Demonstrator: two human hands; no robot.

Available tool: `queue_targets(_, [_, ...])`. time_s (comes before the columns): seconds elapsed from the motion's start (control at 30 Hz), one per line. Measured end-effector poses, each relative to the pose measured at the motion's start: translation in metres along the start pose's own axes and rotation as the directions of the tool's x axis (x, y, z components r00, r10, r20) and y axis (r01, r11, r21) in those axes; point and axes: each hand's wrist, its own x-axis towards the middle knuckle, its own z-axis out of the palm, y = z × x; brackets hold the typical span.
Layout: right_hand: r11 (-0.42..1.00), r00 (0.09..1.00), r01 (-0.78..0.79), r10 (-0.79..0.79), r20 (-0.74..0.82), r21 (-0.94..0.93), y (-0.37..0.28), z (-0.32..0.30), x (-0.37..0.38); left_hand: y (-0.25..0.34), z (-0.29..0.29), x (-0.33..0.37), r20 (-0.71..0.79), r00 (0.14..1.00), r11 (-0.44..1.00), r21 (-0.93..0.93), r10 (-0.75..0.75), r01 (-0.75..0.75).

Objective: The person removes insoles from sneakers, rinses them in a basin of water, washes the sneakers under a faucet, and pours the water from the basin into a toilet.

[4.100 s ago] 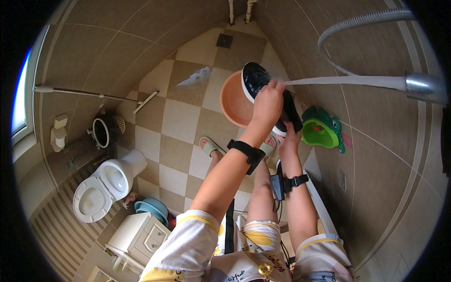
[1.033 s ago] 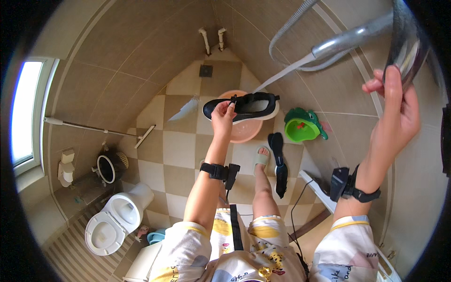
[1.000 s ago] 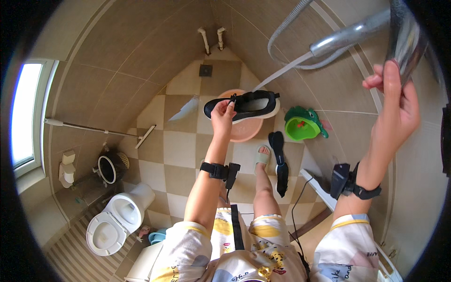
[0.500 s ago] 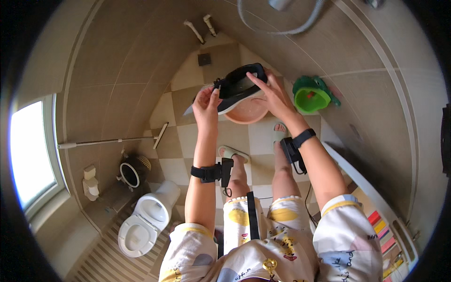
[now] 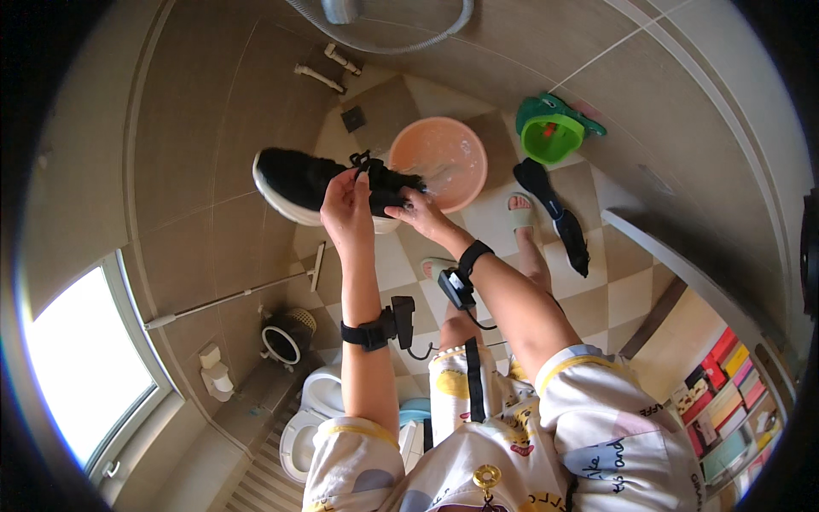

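A black shoe (image 5: 300, 175) with a thick white sole is held up in front of me, its toe to the left. My left hand (image 5: 348, 209) is closed at its middle, thumb and finger pinching by the dark laces (image 5: 363, 160). My right hand (image 5: 420, 213) grips the shoe's right end, fingers partly hidden against the black upper. Right behind that end stands a round pink basin (image 5: 472, 189) on the floor, with cloudy, sudsy water in it.
A green child's urinal (image 5: 553, 136) stands at the right wall, and a long black item (image 5: 550, 200) lies near my right foot. Left are a squeegee (image 5: 317, 266), a dark basket (image 5: 286, 337) and a white toilet (image 5: 300, 439). A hose (image 5: 401, 43) hangs at the top.
The shoe and both hands have moved left, and the shoe has turned, showing more of its upper and laces. My view has swung; the basin and the long black item show clearly now.
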Motion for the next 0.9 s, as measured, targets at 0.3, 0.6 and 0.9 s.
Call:
queue_targets(0.3, [0.717,0.870,-0.492,0.428,0.245,0.493,-0.055,0.019,-0.006,0.015,0.001,0.012,-0.011,0.991,0.971,0.200,0.132,-0.127])
queue_targets(0.6, [0.556,0.847,-0.531,0.354,0.396,0.639,-0.055,0.030,0.003,0.034,0.006,0.015,-0.017,0.984,0.972,0.164,0.175,-0.170])
queue_targets(0.9, [0.464,0.843,-0.538,0.277,0.461,0.704,-0.063,0.036,0.008,0.051,0.005,0.014,0.008,0.986,0.965,0.205,0.166,-0.164])
